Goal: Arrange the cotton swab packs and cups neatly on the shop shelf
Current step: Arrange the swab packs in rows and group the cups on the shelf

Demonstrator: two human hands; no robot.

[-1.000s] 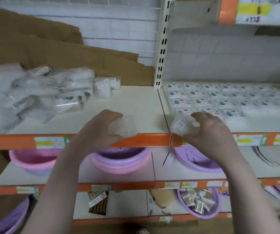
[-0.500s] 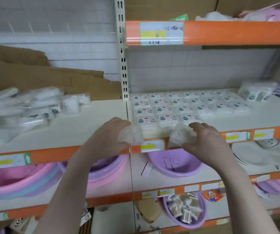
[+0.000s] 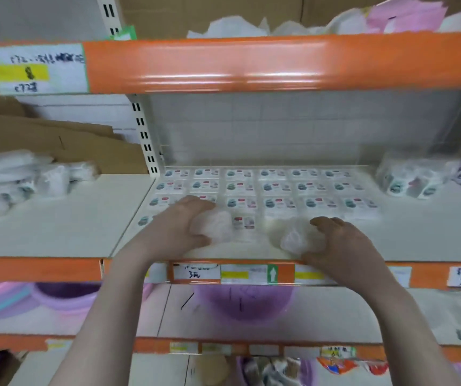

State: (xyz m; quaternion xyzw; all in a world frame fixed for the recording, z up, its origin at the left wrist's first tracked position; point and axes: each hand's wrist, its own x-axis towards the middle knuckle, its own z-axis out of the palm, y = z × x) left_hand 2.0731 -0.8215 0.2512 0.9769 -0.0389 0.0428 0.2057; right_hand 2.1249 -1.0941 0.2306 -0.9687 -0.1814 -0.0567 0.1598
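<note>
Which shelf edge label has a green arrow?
The label on the orange edge directly below and between the hands; the other labels show only yellow bars and handwriting.

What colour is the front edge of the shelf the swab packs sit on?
Orange, on the shelf's front edge below the swab packs, in the head view.

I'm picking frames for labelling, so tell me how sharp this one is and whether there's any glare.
Head view: motion blur smears the price labels and the grid of flat white cotton swab packs; glare streaks the glossy orange upper shelf edge; wide-angle bowing curves the shelves.
</note>
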